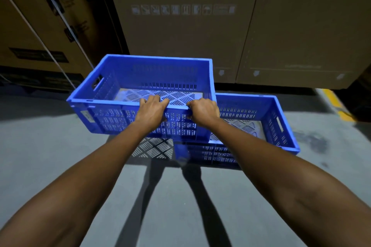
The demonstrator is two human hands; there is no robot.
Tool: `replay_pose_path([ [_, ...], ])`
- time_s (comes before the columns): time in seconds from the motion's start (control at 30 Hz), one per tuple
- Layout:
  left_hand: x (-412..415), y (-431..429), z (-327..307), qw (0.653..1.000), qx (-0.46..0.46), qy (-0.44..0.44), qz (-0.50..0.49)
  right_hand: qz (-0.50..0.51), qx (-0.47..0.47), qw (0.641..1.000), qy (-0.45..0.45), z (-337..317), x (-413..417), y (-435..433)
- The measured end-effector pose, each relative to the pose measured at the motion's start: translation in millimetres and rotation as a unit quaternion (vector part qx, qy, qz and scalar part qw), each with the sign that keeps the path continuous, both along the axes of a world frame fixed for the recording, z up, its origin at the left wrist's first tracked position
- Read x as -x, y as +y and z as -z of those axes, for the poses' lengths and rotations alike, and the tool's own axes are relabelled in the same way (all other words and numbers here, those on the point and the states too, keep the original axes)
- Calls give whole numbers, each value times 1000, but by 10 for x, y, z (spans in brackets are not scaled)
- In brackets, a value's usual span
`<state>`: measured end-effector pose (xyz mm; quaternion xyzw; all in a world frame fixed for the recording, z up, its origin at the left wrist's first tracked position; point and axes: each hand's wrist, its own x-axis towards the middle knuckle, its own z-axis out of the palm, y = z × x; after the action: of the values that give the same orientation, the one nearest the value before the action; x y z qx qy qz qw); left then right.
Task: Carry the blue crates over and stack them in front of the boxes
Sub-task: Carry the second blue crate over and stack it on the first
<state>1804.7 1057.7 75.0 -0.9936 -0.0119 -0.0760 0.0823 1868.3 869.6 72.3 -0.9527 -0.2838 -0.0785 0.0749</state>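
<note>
I hold an empty blue slotted crate [112, 94] off the grey floor by its near long rim. My left hand [151, 109] and my right hand [203, 111] both grip that rim, fingers curled over it, close together. The held crate hangs to the left of and partly over a second blue crate [281, 126], which rests on the floor at the right. Its left part is hidden behind the held crate. Tall brown cardboard boxes [190, 36] stand just behind both crates.
More cardboard boxes [30, 32] with white strapping stand at the left. A yellow floor stripe [337, 106] runs at the right by the boxes' foot. Grey concrete floor [50, 146] lies around the crates, with my arms' shadows on it.
</note>
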Motion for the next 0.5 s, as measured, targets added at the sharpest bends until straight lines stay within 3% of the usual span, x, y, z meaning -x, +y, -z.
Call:
replay_pose_path([
  [0.5,-210,-1118,95,999,26,-15,33,28,49,998,-9,23,-180,-1140],
])
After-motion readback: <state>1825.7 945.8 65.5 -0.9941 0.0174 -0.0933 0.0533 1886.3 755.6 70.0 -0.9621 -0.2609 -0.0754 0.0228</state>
